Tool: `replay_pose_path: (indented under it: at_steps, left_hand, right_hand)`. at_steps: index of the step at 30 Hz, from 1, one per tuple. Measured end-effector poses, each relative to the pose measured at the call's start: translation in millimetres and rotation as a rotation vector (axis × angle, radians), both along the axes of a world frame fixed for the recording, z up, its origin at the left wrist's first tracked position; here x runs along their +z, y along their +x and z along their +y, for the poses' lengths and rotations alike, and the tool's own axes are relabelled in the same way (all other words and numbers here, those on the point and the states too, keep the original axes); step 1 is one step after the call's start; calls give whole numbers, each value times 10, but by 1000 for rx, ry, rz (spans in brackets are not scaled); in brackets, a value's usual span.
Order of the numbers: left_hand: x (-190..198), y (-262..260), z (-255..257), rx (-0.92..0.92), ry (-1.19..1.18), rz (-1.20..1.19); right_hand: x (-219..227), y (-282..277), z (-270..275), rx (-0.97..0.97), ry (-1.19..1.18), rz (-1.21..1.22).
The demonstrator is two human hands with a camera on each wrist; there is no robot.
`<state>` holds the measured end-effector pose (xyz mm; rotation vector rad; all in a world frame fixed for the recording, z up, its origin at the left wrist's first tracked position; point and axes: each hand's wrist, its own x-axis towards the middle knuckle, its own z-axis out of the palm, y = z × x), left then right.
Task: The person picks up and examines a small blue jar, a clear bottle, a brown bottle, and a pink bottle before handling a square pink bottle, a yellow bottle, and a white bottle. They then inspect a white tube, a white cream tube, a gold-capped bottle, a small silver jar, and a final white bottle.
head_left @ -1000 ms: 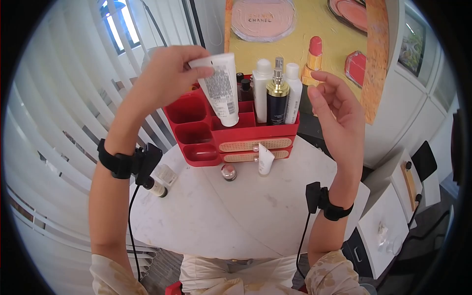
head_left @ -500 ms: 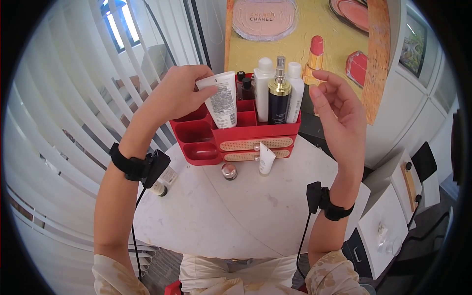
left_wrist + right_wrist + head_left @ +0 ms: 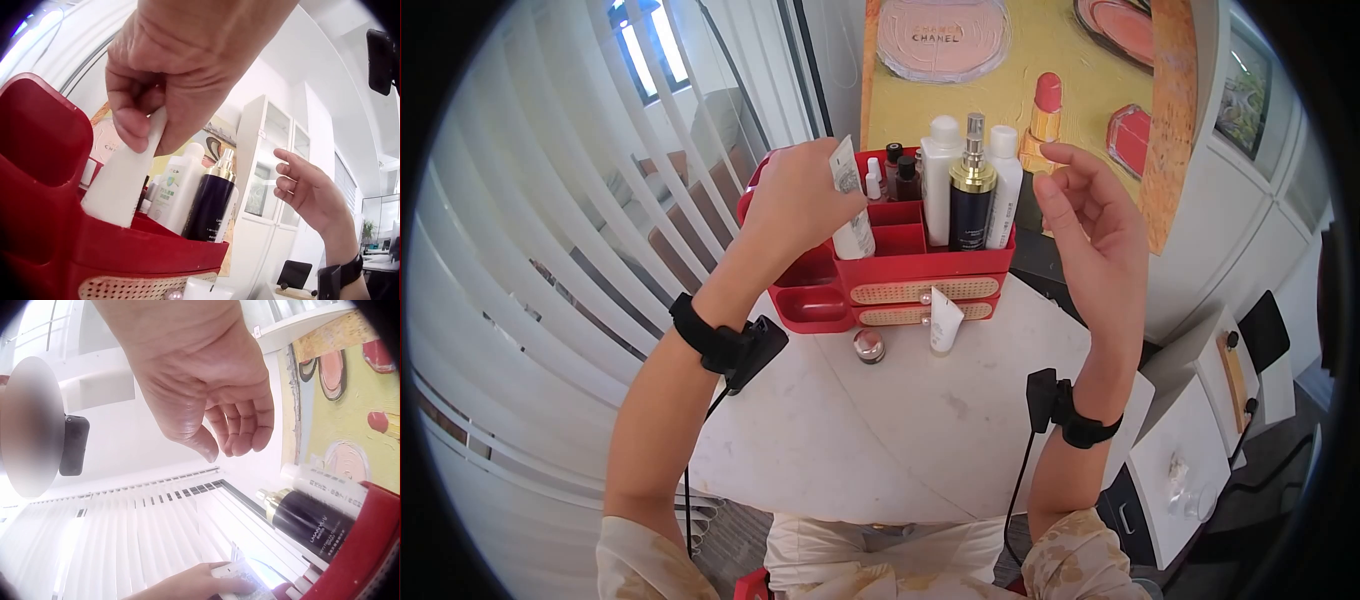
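My left hand (image 3: 805,195) pinches the sealed end of a white squeeze tube (image 3: 854,238). The tube stands cap end down in the front left compartment of a red cosmetics organizer (image 3: 920,268). In the left wrist view, thumb and fingertips meet on the flat end of the tube (image 3: 119,187), whose lower end is hidden behind the red wall. My right hand (image 3: 1097,230) hovers, loosely curled and holding nothing, to the right of the organizer. Nearest to it are a white bottle (image 3: 1003,190) and a dark pump bottle (image 3: 970,215) with a gold collar.
Another white bottle (image 3: 938,195) and small dark bottles (image 3: 907,180) stand in the organizer. Before its woven-front drawers (image 3: 925,291) are a small white tube (image 3: 943,322) and a silver-lidded jar (image 3: 868,346) on the marble-look table (image 3: 880,430). Blinds (image 3: 550,300) hang at left.
My left hand has lowered the tube into the organizer and turned it edge-on, moving slightly right. Its forearm now hides the small bottles at the table's left. The right hand has stayed nearly still.
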<state>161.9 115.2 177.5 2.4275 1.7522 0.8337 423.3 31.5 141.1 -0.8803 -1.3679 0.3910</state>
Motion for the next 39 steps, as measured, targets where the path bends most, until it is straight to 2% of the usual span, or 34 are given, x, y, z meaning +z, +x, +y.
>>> replay_pose_path:
  at_steps: [13,16,19,20,23,24,27,29,34,39]
  left_hand:
    - [-123,17,-179,64,165,-118]
    - [-128,-24,-253,83,285,-148]
    - [-116,-146,-427,55,290,-459]
    - [-198,-134,-496,-24,332,-707]
    - [-546,-265,-542,-123,404,-1049]
    - [-672,-292,-530,-103,390,-1107]
    - [-1018,-355,-482,-45,344,-1250]
    - [-1193,-382,-462,-15,309,-1311]
    - [-1456,-356,-440,-23,271,-1372]
    - [-1553,-325,-444,-57,191,-1450]
  right_hand:
    - [31,-1,-38,-5,21,8]
    - [26,-2,-37,-2,12,4]
    - [11,4,-55,3,-49,-47]
    - [-1,13,-66,15,-97,-79]
    - [-44,12,-99,88,-233,-299]
    - [-56,-1,-98,123,-276,-393]
    - [-137,-54,-32,236,-383,-577]
    - [-197,-92,20,242,-421,-662]
    - [-358,-210,131,254,-476,-857]
    - [-379,-318,162,240,-570,-880]
